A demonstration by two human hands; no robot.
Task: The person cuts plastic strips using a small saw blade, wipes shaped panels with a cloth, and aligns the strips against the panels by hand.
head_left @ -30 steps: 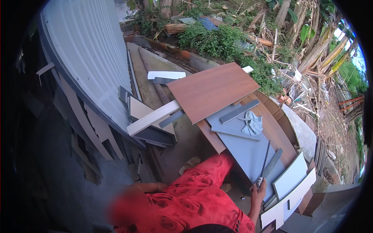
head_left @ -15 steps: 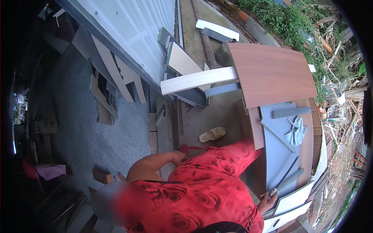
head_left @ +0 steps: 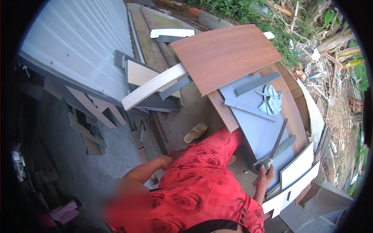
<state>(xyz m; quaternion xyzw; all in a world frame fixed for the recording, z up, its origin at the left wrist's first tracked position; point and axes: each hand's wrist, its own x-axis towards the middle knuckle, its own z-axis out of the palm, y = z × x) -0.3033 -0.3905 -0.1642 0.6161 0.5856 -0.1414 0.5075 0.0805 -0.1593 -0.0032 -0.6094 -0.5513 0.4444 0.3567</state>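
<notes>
The right hand [head_left: 264, 176] is at the near end of the bench [head_left: 296, 122], its grip closed around the pale, wrapped-looking handle of a long-bladed tool [head_left: 279, 138]. The narrow, dark blade slants up and away from the fist, over the blue-grey panel [head_left: 244, 126] on the bench top, its tip pointing toward the far end. Near the blade lies a grey strip [head_left: 285, 146]; whether the two touch I cannot tell.

The left hand [head_left: 166, 160] is off the bench's left edge, low beside the red rose-patterned clothing [head_left: 202, 171]. Its fingers are partly hidden, so I cannot tell whether that grip is spread or pinching anything.

Farther along, toward the bench's right edge, a crumpled light-blue cloth [head_left: 271, 100] with strings lies just beside a dark grey bar [head_left: 257, 84]. A large brown board [head_left: 227, 56] covers the far end, and a pale beam [head_left: 155, 87] juts out from under it past the left edge. White panels [head_left: 296, 167] overlap at the near right corner. On the floor off the left edge sits a tan slipper [head_left: 195, 133]; beyond it rises a corrugated metal wall [head_left: 81, 42].
</notes>
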